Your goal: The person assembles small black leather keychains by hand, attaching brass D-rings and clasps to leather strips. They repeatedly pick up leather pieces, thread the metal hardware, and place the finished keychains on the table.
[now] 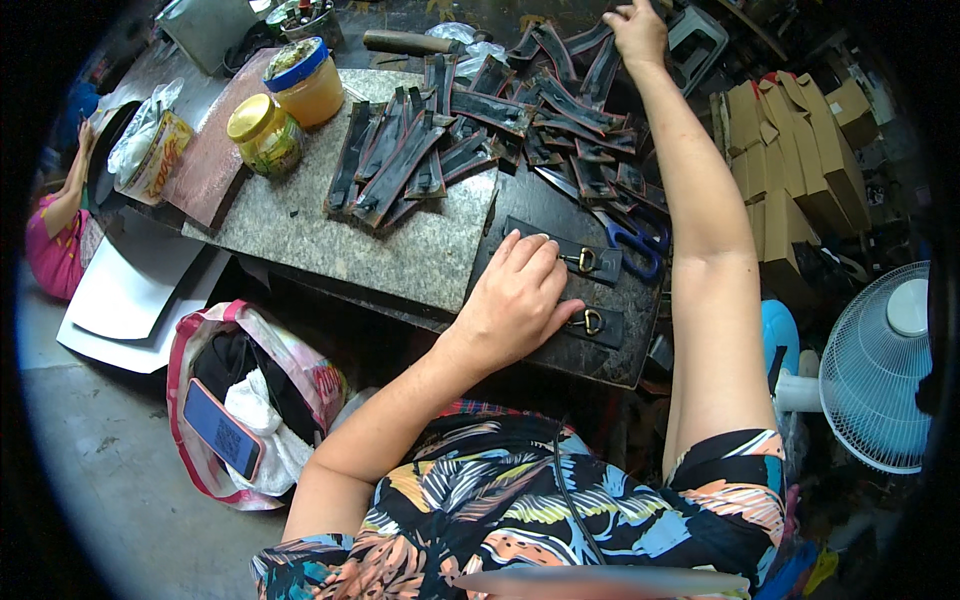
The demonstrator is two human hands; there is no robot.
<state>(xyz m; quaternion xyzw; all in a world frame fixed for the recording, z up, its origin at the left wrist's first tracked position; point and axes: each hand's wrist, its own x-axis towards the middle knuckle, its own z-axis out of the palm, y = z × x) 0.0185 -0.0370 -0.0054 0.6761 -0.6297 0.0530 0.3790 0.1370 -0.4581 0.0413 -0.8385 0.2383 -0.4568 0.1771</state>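
My left hand [515,300] lies palm down over two short black leather straps at the table's near edge, fingers stretched out and thumb apart. The far strap [607,266] and the near strap [606,329] each carry a brass-coloured buckle; their left parts are partly hidden under the hand. My right arm reaches far forward. At the pile's far right end my right hand [640,38] has its fingers bent together, close to the end of a strap piece [600,72]; what they pinch is not clear. A heap of black leather strap pieces [490,108] with reddish edges covers the table's middle.
Blue-handled scissors [632,243] lie right of the straps. A yellow-lidded jar [262,135] and blue-lidded jar [305,85] stand left on a stone slab [310,230]. A bag with a phone [222,428] sits lower left; a fan [880,370] and cardboard [795,150] are right. Another person [65,235] is far left.
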